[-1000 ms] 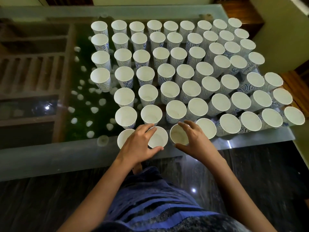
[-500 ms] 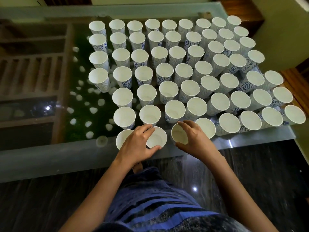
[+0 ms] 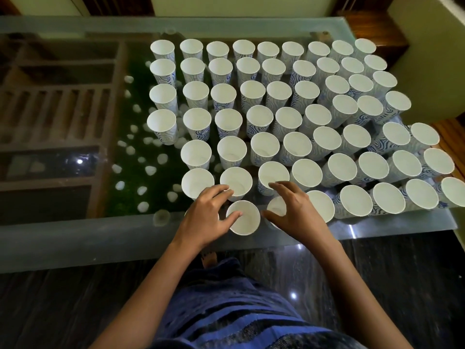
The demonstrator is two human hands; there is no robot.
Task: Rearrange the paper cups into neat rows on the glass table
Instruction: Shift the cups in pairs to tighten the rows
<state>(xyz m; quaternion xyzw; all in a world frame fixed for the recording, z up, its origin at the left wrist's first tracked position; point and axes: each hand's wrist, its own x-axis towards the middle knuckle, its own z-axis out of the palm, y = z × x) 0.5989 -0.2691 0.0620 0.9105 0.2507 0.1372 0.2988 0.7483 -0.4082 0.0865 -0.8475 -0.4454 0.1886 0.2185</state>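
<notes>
Many white paper cups with blue swirl patterns [image 3: 260, 119] stand upright in rows on the glass table [image 3: 75, 235]. The rows are straight at the left and skewed toward the right. My left hand [image 3: 208, 219] grips a cup [image 3: 245, 221] in the nearest row, thumb on its rim and fingers at its far side. It hides most of another cup at its left. My right hand [image 3: 298, 214] curls over the neighbouring cup [image 3: 276, 206], which is mostly covered. More cups [image 3: 320, 206] continue that front row to the right.
Green turf with white pebbles [image 3: 148, 170] and a wooden frame [image 3: 50, 102] show through the glass on the left. A wall corner [image 3: 427, 59] stands close to the far right cups. The table's near edge runs just below my hands, with dark floor beneath.
The cup in my left hand sits a little nearer the table edge. My left hand now hides the front-left cup, and my right hand covers more of its own cup.
</notes>
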